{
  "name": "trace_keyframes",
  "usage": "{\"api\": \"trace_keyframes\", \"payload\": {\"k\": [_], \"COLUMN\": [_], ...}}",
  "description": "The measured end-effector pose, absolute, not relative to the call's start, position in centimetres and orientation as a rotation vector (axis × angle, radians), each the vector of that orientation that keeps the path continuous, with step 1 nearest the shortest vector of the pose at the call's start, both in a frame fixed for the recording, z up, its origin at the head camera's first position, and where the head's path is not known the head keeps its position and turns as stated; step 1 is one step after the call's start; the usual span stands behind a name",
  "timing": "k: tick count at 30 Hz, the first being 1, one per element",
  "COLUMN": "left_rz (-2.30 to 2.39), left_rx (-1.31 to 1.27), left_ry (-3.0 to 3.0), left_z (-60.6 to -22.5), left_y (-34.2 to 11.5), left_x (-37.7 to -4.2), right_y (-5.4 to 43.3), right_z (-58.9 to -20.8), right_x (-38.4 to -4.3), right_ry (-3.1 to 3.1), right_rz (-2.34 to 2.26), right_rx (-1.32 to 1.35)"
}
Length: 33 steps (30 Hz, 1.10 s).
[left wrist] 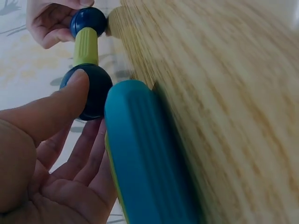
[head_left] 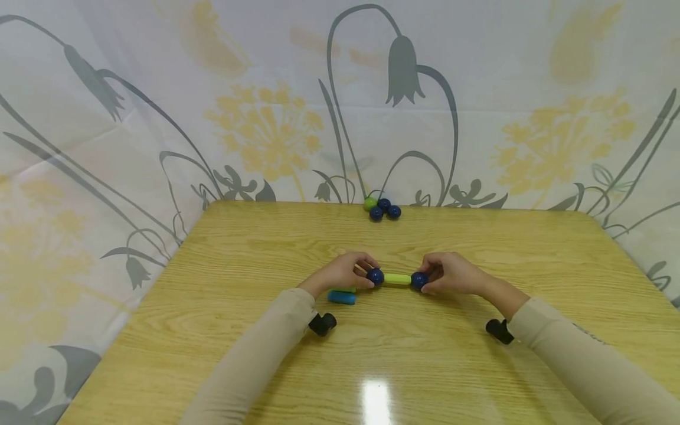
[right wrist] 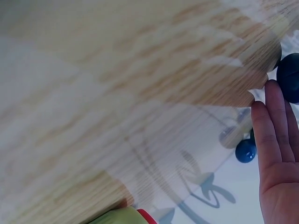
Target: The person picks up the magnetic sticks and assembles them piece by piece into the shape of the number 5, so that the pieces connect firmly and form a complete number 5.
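While one floral cloth stood behind one wood-grain table, two beige sleeves framed the work, the left sleeve leading the row with one black wrist device at its cuff. Next came one blue ridged rod, lying on the table just beside the left hand, and against its far side one half-hidden lime rod. Thumb on one side and fingers on the other, the left hand grasped the left navy ball. Well beyond it, near the table's far edge, four balls sat clustered: one green ball, then three navy balls. Nearer, one ridged lime connecting rod ran between the hands, its ends meeting the left navy ball and the right navy ball. That second ball was pinched by the right hand, thumb below and fingers above in the head view. Farthest right were a second black wrist device and the right sleeve, making two of each
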<state>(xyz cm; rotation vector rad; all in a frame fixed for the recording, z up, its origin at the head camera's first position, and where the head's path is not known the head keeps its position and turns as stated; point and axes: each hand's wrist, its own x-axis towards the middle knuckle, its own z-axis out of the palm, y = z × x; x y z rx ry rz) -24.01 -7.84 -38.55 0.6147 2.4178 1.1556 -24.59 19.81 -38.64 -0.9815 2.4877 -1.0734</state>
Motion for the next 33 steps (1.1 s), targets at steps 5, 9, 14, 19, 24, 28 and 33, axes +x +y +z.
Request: {"api": "trace_keyframes", "payload": {"k": [5,9,14,19,24,28,33], "left_rz": [1.14,1.159,1.187,1.203,1.224,1.228,1.151], "left_rx": [0.621,0.613,0.637,0.645,0.655,0.636,0.637], "left_ry": [2.415,2.41,2.406,2.392,2.386,2.421,2.476], "left_z": [-38.6,-38.9,-39.0,-39.0,-39.1,-39.0,-39.0], "left_y": [-7.7,-7.7,-7.7,-8.1,-9.0,-9.8,-10.9], "left_x": [-23.9,-24.0,-24.0,-23.9,-23.8,-23.7,-23.6], "right_y": [19.8,19.9,20.0,19.9,19.8,19.8,19.8], "right_z": [-38.7,-38.9,-39.1,-39.0,-38.7,-38.8,-38.9], "right_x": [-24.7,-24.7,-24.8,-24.8,-24.7,-24.8,-24.8], "right_ry": [2.484,2.484,2.489,2.486,2.499,2.493,2.5], "right_rz": [-1.073,-1.072,-1.074,-1.076,-1.07,-1.076,-1.072], "right_rx": [-0.992,-1.004,-0.99,-0.977,-0.982,-0.989,-0.984]}}
